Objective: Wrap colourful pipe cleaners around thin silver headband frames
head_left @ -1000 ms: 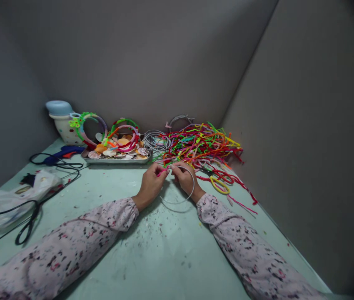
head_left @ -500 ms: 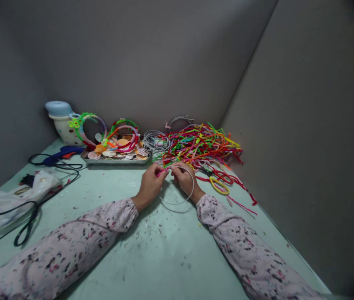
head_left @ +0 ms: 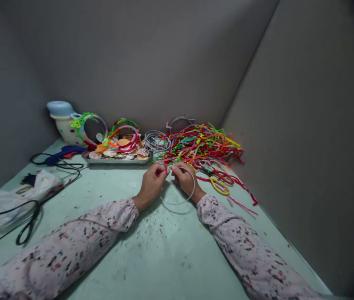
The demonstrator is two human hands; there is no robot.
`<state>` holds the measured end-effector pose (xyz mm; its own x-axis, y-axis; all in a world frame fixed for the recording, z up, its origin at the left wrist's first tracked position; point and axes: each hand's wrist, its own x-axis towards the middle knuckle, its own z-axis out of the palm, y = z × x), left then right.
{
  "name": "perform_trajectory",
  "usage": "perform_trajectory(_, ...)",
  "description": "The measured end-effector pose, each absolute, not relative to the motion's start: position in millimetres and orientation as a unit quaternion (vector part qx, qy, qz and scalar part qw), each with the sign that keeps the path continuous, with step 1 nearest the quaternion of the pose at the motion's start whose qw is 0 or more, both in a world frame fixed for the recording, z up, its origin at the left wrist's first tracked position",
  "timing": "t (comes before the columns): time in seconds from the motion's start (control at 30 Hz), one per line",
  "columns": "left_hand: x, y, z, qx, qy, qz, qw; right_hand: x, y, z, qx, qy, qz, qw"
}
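Observation:
A pale wire hoop (head_left: 192, 188) hangs in a loop below my right hand (head_left: 183, 176), whose fingers pinch it near one end. Close beside it, my left hand (head_left: 153, 183) is closed on a short pink pipe cleaner (head_left: 166, 167), which stands up at the fingertips by the wire. The fingertips of both hands are almost touching. How far the pipe cleaner is wound round the wire is too small to tell.
Beyond my hands is a metal tray (head_left: 117, 161) of shells with decorated hoops (head_left: 86, 129) on it. Coiled wire (head_left: 157, 141) and a heap of pipe cleaners (head_left: 202, 143) lie to its right, with yellow-handled scissors (head_left: 220, 186). A bottle (head_left: 64, 125), black cable (head_left: 35, 212) and plastic bag (head_left: 36, 187) are left.
The pink pipe cleaner's end has turned from lying slanted between my fingertips to pointing upward. Both hands and the wire hoop stay nearly in place.

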<state>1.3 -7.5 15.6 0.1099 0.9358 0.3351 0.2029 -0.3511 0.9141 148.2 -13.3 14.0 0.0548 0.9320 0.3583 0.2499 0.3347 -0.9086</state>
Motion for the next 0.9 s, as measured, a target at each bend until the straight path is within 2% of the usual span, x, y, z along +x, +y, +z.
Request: perform_trajectory(0.9, 1.8, -4.1, 10.8, 0.594, 0.407, 0.509, 0.471, 149.3, -12.5, 12.8, -0.447, -0.612, 0.340, 0.556)
